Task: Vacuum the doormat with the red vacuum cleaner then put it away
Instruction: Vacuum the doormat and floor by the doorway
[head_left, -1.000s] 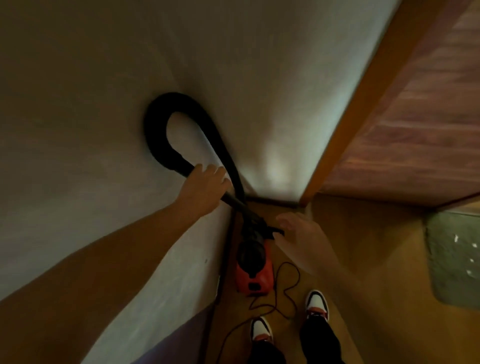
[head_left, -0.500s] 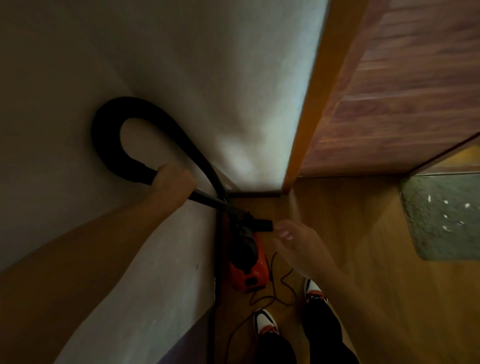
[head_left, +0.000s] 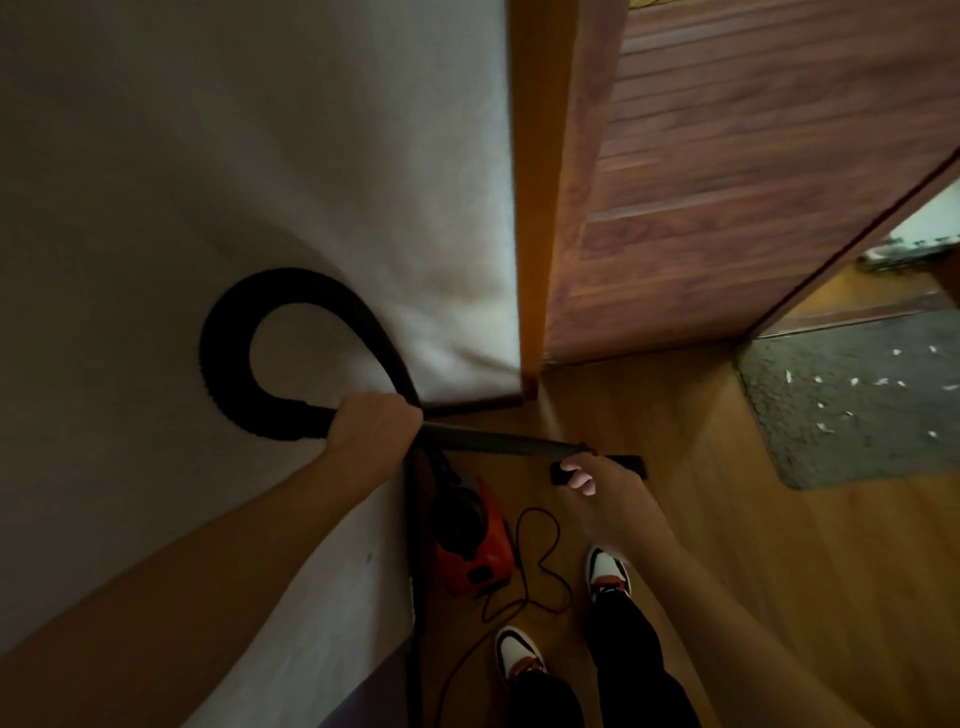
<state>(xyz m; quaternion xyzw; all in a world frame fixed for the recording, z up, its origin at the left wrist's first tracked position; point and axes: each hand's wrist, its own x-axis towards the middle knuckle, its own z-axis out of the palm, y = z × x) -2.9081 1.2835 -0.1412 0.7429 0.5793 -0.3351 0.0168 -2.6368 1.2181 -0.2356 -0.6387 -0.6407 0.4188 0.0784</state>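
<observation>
**Left hand grips the vacuum hose in a hallway corner**

From my remote seat I look down through the head camera. The red vacuum cleaner (head_left: 470, 545) sits on the wooden floor (head_left: 691, 545), tight against the foot of the white wall (head_left: 260, 156), just ahead of the person's two shoes (head_left: 519, 657). Its black hose (head_left: 228, 364) rises from the body and curves in a big loop in front of the wall. The left hand (head_left: 371, 428) is wrapped firmly around the hose where it joins the straight black wand (head_left: 498, 444). The wand runs to the right, low above the floor, and ends in a flat black nozzle (head_left: 631, 461).

The right hand (head_left: 608, 493) lies over the middle of the nozzle with its fingers curled; I cannot tell whether it grips the nozzle or only hovers above it.

A thin black cord (head_left: 540, 566) lies in loose loops on the floor beside the cleaner. Farther right, well apart from the cleaner, lies the grey doormat (head_left: 852, 400), dotted with white flecks. A brown wooden door (head_left: 727, 182) stands open above it.
</observation>
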